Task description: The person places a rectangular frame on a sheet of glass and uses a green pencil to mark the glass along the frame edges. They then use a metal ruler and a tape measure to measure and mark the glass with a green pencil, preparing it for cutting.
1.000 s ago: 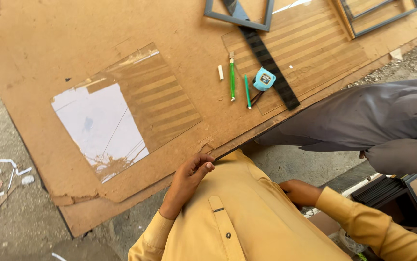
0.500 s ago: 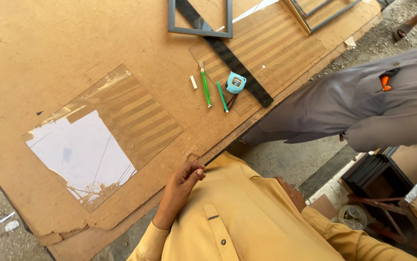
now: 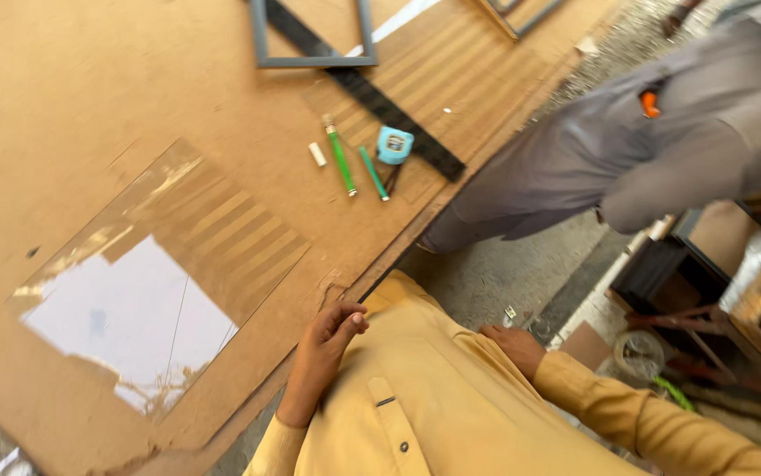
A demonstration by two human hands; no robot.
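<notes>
Left hand [image 3: 323, 353] is hovering with fingers loosely curled and holding nothing, right at the near edge of the brown board bench [image 3: 89, 106], while my right hand [image 3: 513, 345] is resting empty against the yellow shirt. I am seeing the clear glass sheet [image 3: 156, 273] lying flat and untouched just beyond the left hand, so nothing is looking started on it. The green pens [image 3: 341, 160], blue tape measure [image 3: 395, 145] and black ruler [image 3: 372, 97] are lying well apart; blur is possibly hiding score lines.
</notes>
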